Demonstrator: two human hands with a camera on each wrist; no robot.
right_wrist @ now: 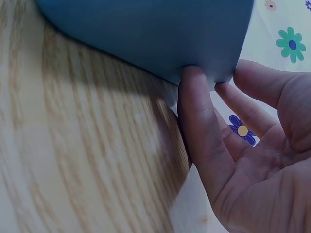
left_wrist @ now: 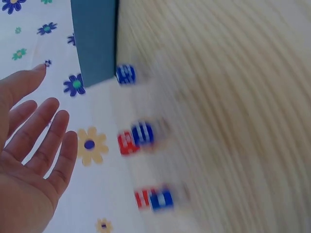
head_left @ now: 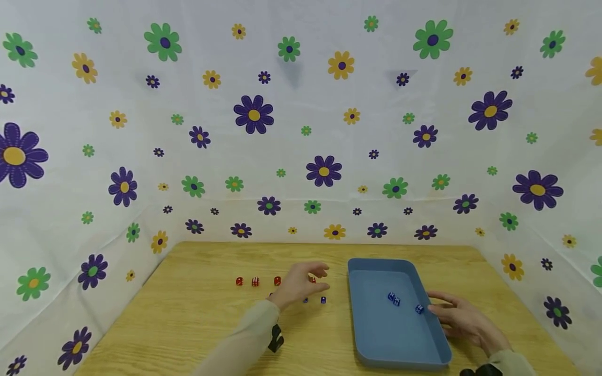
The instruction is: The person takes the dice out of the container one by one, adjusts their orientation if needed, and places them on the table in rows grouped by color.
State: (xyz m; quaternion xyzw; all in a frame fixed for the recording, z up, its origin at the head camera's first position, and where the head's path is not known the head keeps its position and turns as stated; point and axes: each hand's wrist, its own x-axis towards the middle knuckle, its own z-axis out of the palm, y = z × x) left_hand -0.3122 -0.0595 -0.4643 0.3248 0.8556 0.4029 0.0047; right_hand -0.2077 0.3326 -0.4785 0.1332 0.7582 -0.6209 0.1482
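My left hand (head_left: 301, 286) hovers over the table by the dice, thumb and fingers spread apart with nothing between them. Behind it runs a row of red dice (head_left: 255, 281), one of them partly covered by the fingers. A blue die (head_left: 323, 300) lies just right of the wrist, nearer me; others are partly hidden by the hand. In the left wrist view, blue dice (left_wrist: 143, 132) and red dice (left_wrist: 128, 142) appear blurred. My right hand (head_left: 463, 319) touches the right side of a blue tray (head_left: 381, 334), fingertips (right_wrist: 193, 77) against its outer wall. Three blue dice (head_left: 419, 309) lie inside the tray.
The tray stands on the right half of a wooden table (head_left: 188, 313). A white cloth with printed flowers (head_left: 301, 130) hangs behind the table and along both sides.
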